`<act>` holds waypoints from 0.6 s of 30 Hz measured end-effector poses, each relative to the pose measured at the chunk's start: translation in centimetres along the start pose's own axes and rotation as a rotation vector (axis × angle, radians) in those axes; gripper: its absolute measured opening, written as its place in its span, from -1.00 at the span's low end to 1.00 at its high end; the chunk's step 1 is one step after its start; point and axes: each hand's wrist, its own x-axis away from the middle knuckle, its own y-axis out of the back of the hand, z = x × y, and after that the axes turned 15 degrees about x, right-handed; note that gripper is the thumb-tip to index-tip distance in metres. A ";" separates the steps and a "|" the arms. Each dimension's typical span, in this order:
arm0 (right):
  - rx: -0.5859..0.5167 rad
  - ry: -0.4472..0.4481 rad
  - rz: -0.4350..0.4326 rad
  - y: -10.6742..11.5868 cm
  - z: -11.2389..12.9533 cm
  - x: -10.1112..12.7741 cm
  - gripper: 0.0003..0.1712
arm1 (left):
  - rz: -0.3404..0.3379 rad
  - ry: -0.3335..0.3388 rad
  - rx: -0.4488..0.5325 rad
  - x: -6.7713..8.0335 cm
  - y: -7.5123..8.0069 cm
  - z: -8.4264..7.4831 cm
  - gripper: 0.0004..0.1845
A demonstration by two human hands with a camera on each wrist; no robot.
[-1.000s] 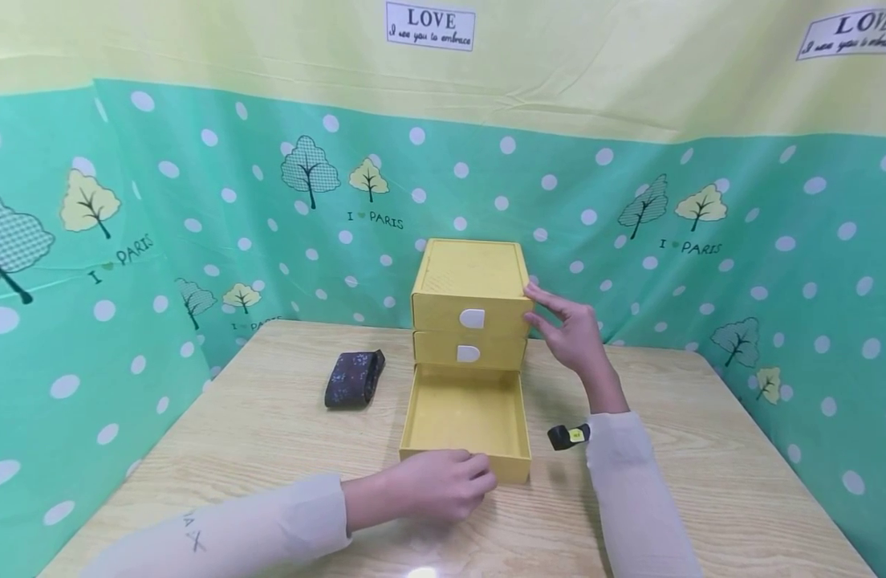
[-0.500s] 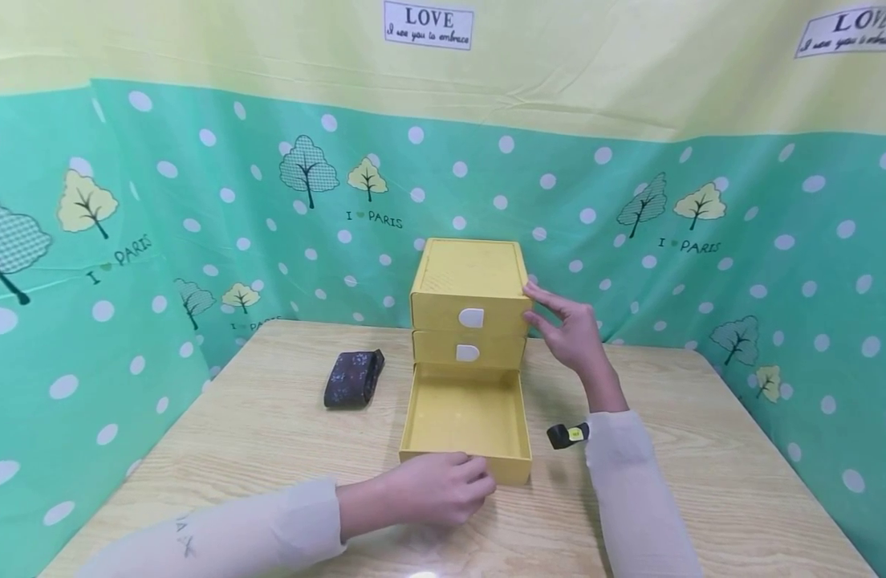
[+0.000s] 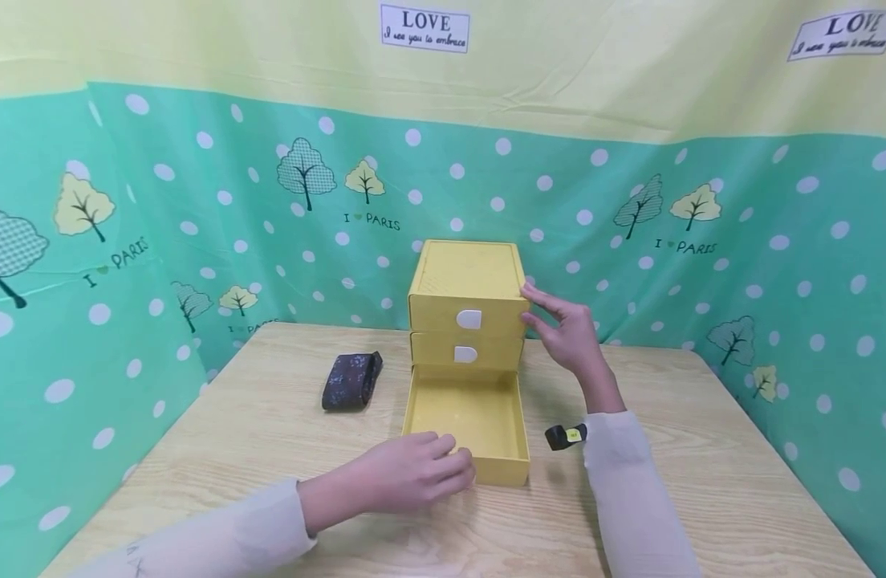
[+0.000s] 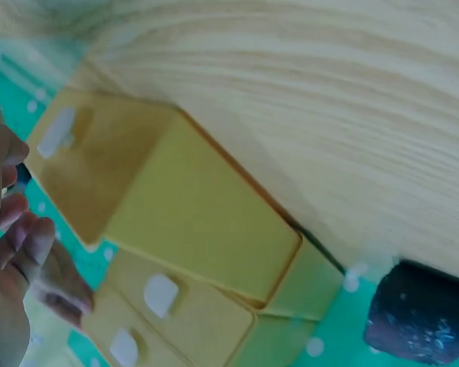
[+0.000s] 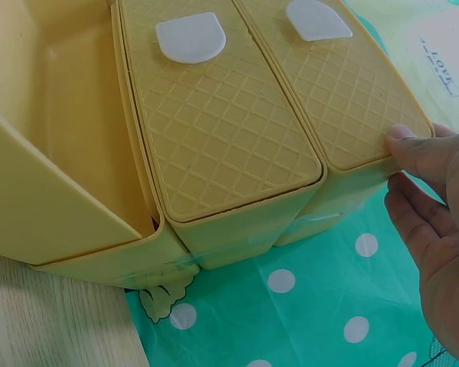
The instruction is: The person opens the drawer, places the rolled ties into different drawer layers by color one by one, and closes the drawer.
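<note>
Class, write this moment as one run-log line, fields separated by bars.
left hand: at open bottom drawer front | right hand: fingers on yellow drawer box side | upper drawers: closed

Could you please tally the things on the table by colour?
Yellow: 1, the drawer unit, with its bottom drawer pulled out.
Dark: 2, the pouch and the small black item with a yellow label.
Total: 3
</note>
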 end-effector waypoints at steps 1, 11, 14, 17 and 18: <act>0.001 -0.001 0.000 0.0 0.0 0.0 -0.50 | -0.003 0.011 0.006 0.2 0.1 0.2 -0.59; 0.002 0.002 0.001 0.0 0.0 -0.1 -0.50 | -0.095 0.167 0.062 2.9 0.5 3.2 -0.59; 0.008 0.000 0.006 0.0 0.0 -0.1 -0.50 | -0.120 0.215 0.083 3.9 0.5 4.0 -0.59; 0.011 -0.008 0.011 0.0 0.0 -0.1 -0.49 | -0.118 0.261 0.100 4.9 0.2 4.7 -0.61; 0.012 -0.009 0.011 0.1 0.0 -0.1 -0.49 | -0.113 0.280 0.114 5.3 0.0 5.0 -0.62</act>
